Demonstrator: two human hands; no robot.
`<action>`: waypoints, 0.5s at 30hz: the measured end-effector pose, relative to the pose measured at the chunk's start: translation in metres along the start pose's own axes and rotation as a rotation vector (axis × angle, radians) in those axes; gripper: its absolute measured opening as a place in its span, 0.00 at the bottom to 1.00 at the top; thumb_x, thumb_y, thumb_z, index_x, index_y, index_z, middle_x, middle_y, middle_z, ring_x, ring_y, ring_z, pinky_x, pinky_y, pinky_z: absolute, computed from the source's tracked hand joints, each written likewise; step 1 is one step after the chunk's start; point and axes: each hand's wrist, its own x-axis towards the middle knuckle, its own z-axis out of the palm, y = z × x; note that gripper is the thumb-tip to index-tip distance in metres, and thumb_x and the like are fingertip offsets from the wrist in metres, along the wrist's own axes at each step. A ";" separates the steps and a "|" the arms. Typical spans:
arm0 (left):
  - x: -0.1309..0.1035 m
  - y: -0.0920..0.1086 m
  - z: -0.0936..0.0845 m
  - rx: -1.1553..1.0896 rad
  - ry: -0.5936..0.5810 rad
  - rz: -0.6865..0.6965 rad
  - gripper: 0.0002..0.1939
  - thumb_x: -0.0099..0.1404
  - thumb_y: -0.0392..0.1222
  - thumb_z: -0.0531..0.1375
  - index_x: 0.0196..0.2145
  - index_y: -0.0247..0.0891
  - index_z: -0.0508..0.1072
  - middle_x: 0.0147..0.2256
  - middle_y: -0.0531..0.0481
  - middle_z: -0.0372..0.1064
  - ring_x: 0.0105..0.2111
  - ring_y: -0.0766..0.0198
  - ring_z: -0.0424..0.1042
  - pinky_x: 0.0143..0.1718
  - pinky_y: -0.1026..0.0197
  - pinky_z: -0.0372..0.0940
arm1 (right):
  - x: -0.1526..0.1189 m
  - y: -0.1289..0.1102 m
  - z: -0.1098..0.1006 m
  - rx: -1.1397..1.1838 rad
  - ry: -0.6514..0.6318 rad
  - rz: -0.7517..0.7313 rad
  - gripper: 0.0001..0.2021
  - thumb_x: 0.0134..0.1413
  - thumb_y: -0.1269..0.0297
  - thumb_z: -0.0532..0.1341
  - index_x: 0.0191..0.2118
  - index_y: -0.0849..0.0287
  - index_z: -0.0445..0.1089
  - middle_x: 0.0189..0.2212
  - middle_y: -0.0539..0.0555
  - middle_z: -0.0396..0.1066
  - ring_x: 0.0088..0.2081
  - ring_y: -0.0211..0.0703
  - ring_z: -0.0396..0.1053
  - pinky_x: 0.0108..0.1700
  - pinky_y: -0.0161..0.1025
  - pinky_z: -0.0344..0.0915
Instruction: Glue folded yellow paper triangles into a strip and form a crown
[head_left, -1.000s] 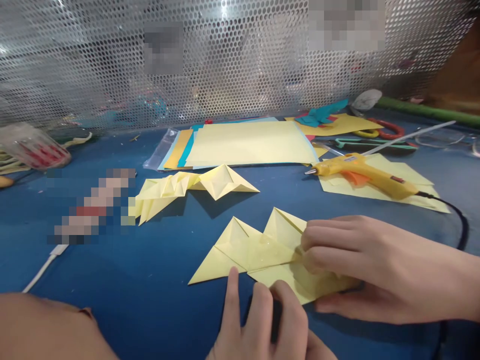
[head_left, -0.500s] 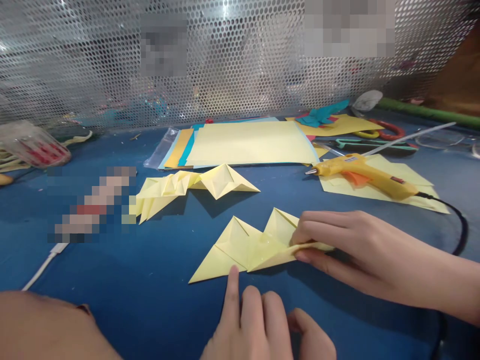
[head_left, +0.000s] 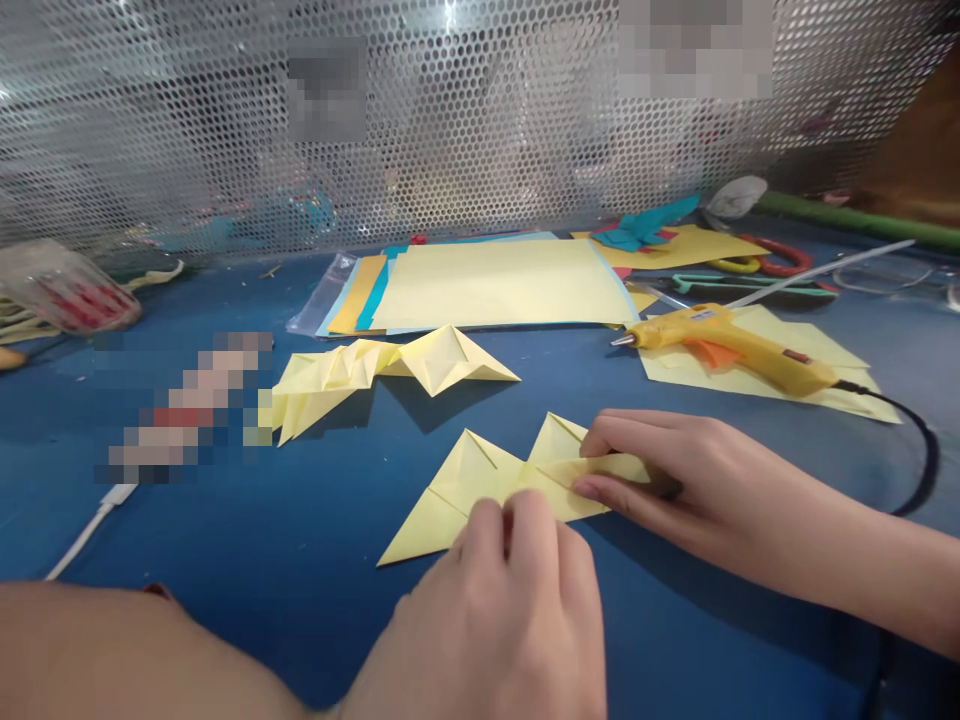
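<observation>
A folded pale yellow paper point(head_left: 466, 470) with pointed peaks lies in front of me on the blue table. My right hand point(head_left: 679, 480) pinches its right part between thumb and fingers. At the paper's lower middle edge is my left hand point(head_left: 502, 600), its fingers bent and closed over that edge; the fingertips are hidden. Behind them rests another pleated yellow paper piece point(head_left: 442, 360), touched by neither hand.
A stack of coloured paper sheets point(head_left: 502, 285) lies at the back. To the right, a yellow glue gun point(head_left: 750, 350) rests on yellow paper, its black cord point(head_left: 926, 450) running forward. A plastic container point(head_left: 67, 285) and a white cable point(head_left: 82, 535) are at left. A perforated metal screen point(head_left: 465, 130) closes the back.
My left hand has moved up from pointing at the paper's lower edge and curled its fingers over it. My right hand has shifted slightly left, still pinching the paper.
</observation>
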 end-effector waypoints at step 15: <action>0.023 -0.009 0.003 -0.061 -0.093 -0.068 0.17 0.66 0.22 0.55 0.39 0.35 0.82 0.29 0.52 0.74 0.29 0.62 0.77 0.28 0.66 0.72 | -0.007 0.001 0.005 0.012 0.001 -0.040 0.12 0.73 0.66 0.57 0.55 0.51 0.73 0.40 0.50 0.79 0.37 0.37 0.78 0.35 0.31 0.69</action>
